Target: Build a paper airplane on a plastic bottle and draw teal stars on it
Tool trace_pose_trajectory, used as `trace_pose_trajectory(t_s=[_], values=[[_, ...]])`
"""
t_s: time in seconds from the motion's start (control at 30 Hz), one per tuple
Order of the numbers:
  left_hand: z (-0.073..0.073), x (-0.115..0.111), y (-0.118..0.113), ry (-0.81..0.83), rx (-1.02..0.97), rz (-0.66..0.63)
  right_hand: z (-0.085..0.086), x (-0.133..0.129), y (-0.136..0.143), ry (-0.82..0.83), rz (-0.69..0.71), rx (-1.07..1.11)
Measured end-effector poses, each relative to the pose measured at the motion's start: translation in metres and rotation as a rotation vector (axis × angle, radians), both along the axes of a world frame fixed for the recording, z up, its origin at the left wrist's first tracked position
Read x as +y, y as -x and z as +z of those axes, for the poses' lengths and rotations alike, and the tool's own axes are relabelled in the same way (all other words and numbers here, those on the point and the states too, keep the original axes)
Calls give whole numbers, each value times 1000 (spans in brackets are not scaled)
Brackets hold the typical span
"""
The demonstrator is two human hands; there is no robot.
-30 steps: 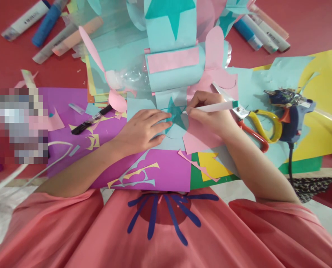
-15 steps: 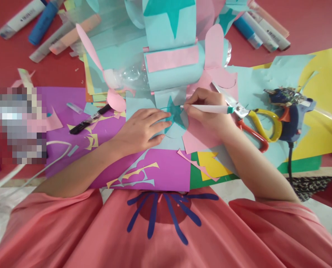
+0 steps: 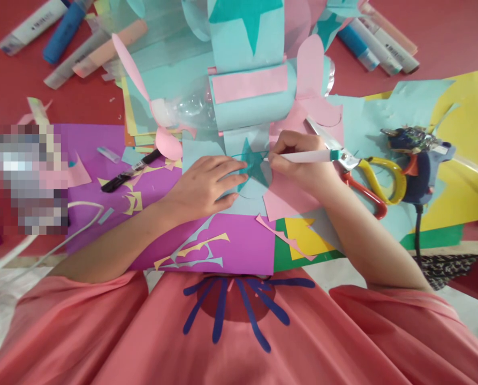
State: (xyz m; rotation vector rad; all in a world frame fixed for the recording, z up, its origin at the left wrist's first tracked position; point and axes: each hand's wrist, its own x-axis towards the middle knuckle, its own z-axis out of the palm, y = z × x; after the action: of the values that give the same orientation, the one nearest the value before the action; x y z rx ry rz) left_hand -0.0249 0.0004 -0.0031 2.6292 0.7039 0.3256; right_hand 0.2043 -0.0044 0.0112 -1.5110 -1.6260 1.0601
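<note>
My right hand point(image 3: 298, 158) grips a white marker point(image 3: 309, 156) with a green end, its tip by the right side of a teal star point(image 3: 252, 163). The star is drawn on a light blue paper wing point(image 3: 234, 140) that joins a plastic bottle point(image 3: 194, 107) wrapped in blue paper. Fingers spread, my left hand point(image 3: 212, 184) lies flat on the wing and covers the star's left part. A pink strip point(image 3: 249, 85) runs along the wrap, and pink paper propeller blades point(image 3: 168, 143) sit at the bottle's cap. The opposite wing point(image 3: 218, 51) bears another teal star.
Scissors point(image 3: 387, 176) and a blue glue gun point(image 3: 421, 176) lie to the right. Several markers point(image 3: 33, 27) are at the upper left, more point(image 3: 379, 45) at the upper right. A black pen point(image 3: 130, 171) and paper scraps rest on purple paper point(image 3: 247, 246).
My right hand and the marker have shifted slightly to the right. My left hand stays on the wing.
</note>
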Motion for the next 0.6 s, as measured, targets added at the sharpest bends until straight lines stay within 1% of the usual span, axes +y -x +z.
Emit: trace_pose_trajectory(t_s=[0.1,0.2,0.27,0.47,0.6], values=[[-1,0,0,-26,-5,-2,-3,2,-2,18,-23,25],[-1,-1,0,-35,-10,-5,-6,4,-4,33,-91,95],[-1,-1,1,-36,-15,-10,-8,3,-3,14,-124,116],[-1,0,0,4,-12,-2,-11,1,1,-38,-92,66],[0,0,0,-15,-22,-10,-10,2,2,-47,-85,66]])
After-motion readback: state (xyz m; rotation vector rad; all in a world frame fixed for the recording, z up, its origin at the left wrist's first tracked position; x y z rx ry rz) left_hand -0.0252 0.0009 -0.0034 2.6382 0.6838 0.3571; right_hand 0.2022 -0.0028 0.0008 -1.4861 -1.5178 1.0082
